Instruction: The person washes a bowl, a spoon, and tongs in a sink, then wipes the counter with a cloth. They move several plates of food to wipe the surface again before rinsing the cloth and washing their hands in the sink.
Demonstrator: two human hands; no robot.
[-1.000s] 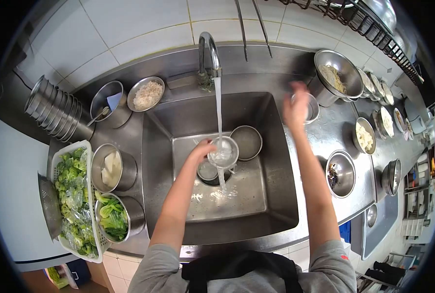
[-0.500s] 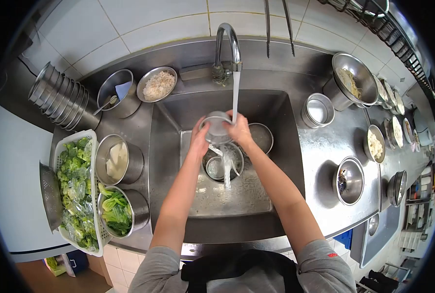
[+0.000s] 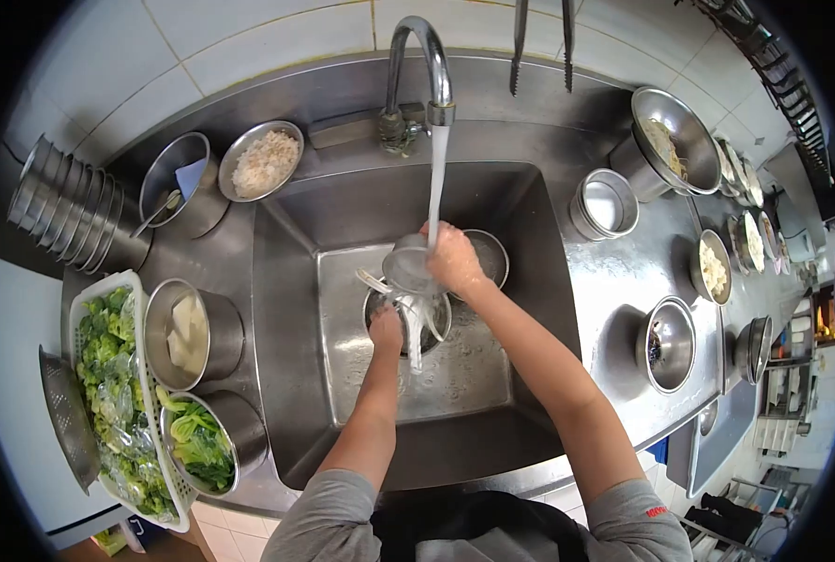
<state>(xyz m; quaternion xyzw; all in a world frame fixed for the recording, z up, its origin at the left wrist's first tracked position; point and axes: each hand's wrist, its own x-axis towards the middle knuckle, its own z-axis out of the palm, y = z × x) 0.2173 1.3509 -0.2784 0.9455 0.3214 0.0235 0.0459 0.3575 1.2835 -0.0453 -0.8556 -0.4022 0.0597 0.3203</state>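
Observation:
My right hand point(image 3: 457, 260) grips a translucent bowl point(image 3: 406, 266) by its right side, under the stream of water point(image 3: 437, 178) from the tap. Below it, a round metal bowl point(image 3: 442, 328) stands in the sink with water splashing into it. My left hand point(image 3: 387, 328) is low at the left rim of that metal bowl, its fingertips blurred by motion and water, so I cannot tell what they grasp. A pale long-handled utensil point(image 3: 372, 280) sticks out just above my left hand. Behind my right hand sits another metal bowl point(image 3: 490, 258).
Around the sink point(image 3: 291, 375) stand a bowl of rice point(image 3: 266, 164), pots of pale chunks point(image 3: 188, 335) and leafy greens point(image 3: 200, 442), and a broccoli basket point(image 3: 141, 375). At right are stacked metal cups point(image 3: 608, 206) and a bowl with dark contents point(image 3: 669, 345). The curved tap point(image 3: 417, 33) rises behind.
My left hand has left the translucent bowl and moved down to the metal bowl in the sink. My right hand keeps the translucent bowl under the water. The view has shifted slightly.

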